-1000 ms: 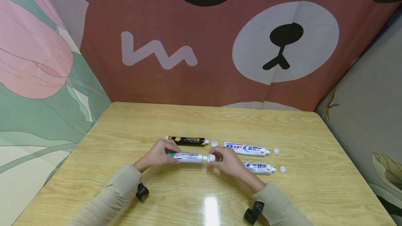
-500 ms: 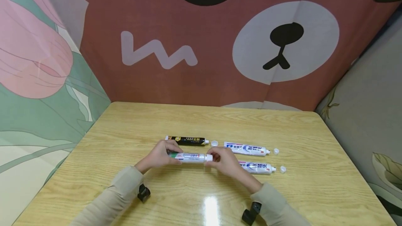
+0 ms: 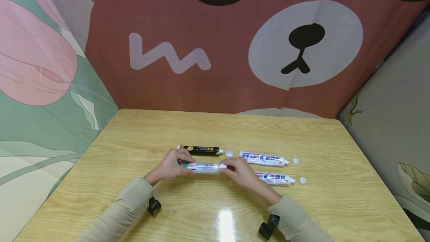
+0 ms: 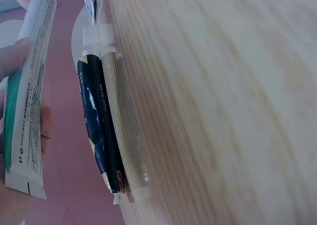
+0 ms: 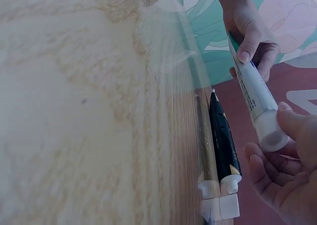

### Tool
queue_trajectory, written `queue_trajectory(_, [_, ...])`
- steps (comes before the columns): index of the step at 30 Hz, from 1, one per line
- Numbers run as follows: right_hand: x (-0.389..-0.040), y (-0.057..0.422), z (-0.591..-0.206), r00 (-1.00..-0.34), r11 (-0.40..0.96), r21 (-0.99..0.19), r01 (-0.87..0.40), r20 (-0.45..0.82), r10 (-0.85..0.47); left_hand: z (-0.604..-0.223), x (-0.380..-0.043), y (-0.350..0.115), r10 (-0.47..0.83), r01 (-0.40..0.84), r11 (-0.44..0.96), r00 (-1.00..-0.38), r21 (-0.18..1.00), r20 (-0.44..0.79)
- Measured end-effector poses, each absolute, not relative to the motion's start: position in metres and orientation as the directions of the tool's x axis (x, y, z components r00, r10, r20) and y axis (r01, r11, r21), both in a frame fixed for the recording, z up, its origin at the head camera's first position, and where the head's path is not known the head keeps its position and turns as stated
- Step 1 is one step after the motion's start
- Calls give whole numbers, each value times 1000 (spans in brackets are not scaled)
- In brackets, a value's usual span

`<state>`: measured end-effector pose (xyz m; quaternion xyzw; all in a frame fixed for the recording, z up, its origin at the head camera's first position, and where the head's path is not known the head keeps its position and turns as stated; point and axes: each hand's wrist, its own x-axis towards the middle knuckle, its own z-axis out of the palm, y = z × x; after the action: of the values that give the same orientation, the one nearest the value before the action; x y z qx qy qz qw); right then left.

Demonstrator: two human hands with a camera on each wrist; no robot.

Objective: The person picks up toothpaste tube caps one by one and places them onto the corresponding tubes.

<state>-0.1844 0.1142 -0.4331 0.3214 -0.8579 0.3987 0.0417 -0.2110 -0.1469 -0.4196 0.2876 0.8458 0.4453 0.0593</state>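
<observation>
My left hand (image 3: 172,165) grips a white and green toothpaste tube (image 3: 205,168) around its tail half, holding it roughly level over the table. At the tube's right end, a white cap (image 5: 272,133) sits over the nozzle. Thumb and fingers of my right hand (image 3: 242,173) pinch that cap; in the right wrist view the thumb is on its side. The nozzle is hidden inside the cap. Just behind the held tube lies a black toothpaste tube (image 3: 205,151), uncapped, with a loose white cap (image 3: 229,154) beside its nozzle.
Two white and blue toothpaste tubes, a rear one (image 3: 265,159) and a front one (image 3: 275,179), lie uncapped at the right. Their caps, one rear (image 3: 295,162) and one front (image 3: 302,181), rest by the nozzles. A printed cloth (image 3: 218,85) hangs behind the wooden table (image 3: 151,130).
The right hand has moved slightly left, carrying the cap from just off the nozzle onto the tube's end. The left hand has hardly moved, and the other tubes lie as before.
</observation>
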Motion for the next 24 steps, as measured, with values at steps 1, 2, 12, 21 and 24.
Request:
queue_trajectory(1, [-184,115,-433,-787,474,-657,-586,321,-527,-420,-211,-147,538,430,441,-830,788,151])
queue_trajectory(2, [-184,116,-433,-785,468,-664,-583,313,-534,-419,-211,-146,536,427,444,-831,788,148])
queue_trajectory(12, [-180,120,-430,-864,464,-787,-407,166,-476,-421,-212,-145,527,415,451,-838,790,139])
queue_trajectory(21, [-182,124,-430,-828,449,-771,-451,172,-534,-416,-209,-145,524,413,445,-840,794,143])
queue_trajectory(24, [-184,126,-432,-806,445,-753,-485,187,-562,-404,-201,-142,525,412,450,-840,792,138])
